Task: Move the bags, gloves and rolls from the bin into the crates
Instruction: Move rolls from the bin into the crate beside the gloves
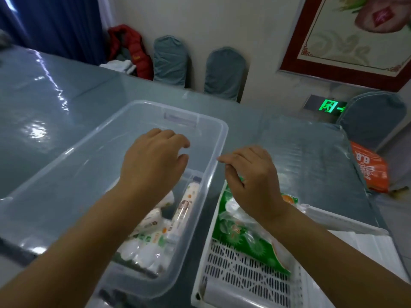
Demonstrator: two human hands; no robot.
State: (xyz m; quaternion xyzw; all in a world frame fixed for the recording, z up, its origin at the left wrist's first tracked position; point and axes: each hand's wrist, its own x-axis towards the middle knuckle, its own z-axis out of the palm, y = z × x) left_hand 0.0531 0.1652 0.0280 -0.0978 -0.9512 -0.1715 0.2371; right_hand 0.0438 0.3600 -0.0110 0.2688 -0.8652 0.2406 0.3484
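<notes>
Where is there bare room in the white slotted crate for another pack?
The near half of the white slotted plastic crate is bare, bordered by its front rim and the green printed bag. The far half is crowded with that bag, under the right hand.

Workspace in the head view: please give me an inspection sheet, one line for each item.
Surface: grey-blue table under glossy clear film.
Job's things: clear bin holds packaged rolls; white crate holds a green bag.
Clutter: nothing seen on the table.
Hands: left hand over the bin, right hand over the crate, both loosely curled and holding nothing.
Cables: nothing seen.
Surroundings: covered chairs, red jacket, framed picture, green exit sign, orange bag.
</notes>
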